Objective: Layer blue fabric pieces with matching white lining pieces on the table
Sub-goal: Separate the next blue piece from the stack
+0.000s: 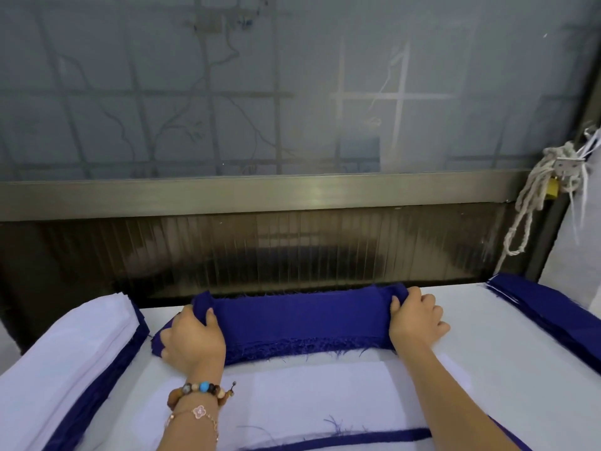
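On table (pixel 494 323), blue stack (pixel 292 320) between hands (pixel 192 336) (pixel 416 320)

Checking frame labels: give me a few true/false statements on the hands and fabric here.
1. The left hand and right hand grip the ends of the blue fabric stack. True.
2. The white lining piece lies on top of that stack. False: it lies flat, nearer the person than the stack.
3. The beaded bracelet is on the right wrist. False: left wrist.
4. A rope hangs at the far right. True.
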The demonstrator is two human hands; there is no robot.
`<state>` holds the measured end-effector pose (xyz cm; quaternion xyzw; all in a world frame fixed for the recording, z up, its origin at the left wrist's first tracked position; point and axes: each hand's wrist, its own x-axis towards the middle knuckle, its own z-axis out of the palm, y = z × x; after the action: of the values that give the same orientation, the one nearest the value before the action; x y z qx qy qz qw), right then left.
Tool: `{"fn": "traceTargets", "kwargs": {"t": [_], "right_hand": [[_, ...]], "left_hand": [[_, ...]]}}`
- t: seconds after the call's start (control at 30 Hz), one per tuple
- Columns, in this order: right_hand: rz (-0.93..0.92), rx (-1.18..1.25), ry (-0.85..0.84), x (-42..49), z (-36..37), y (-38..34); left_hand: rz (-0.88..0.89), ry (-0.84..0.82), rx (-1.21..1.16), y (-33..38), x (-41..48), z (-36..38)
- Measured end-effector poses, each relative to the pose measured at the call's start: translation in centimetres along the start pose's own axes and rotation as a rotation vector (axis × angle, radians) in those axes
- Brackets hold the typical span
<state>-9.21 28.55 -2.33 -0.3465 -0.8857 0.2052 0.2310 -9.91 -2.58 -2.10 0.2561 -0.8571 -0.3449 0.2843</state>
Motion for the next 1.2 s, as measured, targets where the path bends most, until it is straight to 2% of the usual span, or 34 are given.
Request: {"fn": "traceTargets", "kwargs": {"t": [0.13, 0.23, 0.33, 0.5, 0.63, 0.8, 1.2], "right_hand": [[-0.091, -0.093, -0.125, 1.4, -2.0, 1.1], [-0.029, 0.062, -0.203, 1.7, -3.5, 2.1], [-0.016, 0.384, -0.228, 0.7, -5.1, 3.0], [-0.13, 0.566, -0.183, -2.2, -7.9, 4.6], [-0.213, 0.542, -0.181, -4.4, -10.1, 7.2], [-0.233, 0.461, -0.215, -6.7, -12.2, 10.5], [-0.301, 0.467, -0.207, -12.2, -11.9, 15.7]], "left_hand": [[-0.011, -0.136, 0.051, 0.6, 0.3, -1.6], [-0.016, -0.249, -0.014, 0.9, 1.0, -3.9], [0.06, -0.235, -0.099, 0.6, 0.6, -6.5], [0.105, -0.129, -0.204, -0.5, -1.3, -11.2], [0.176, -0.123, -0.186, -2.6, -3.4, -14.6], [0.301, -0.127, -0.133, -5.5, -6.7, -17.0], [0.236, -0.222, 0.026, -10.3, -11.2, -17.4]]}}
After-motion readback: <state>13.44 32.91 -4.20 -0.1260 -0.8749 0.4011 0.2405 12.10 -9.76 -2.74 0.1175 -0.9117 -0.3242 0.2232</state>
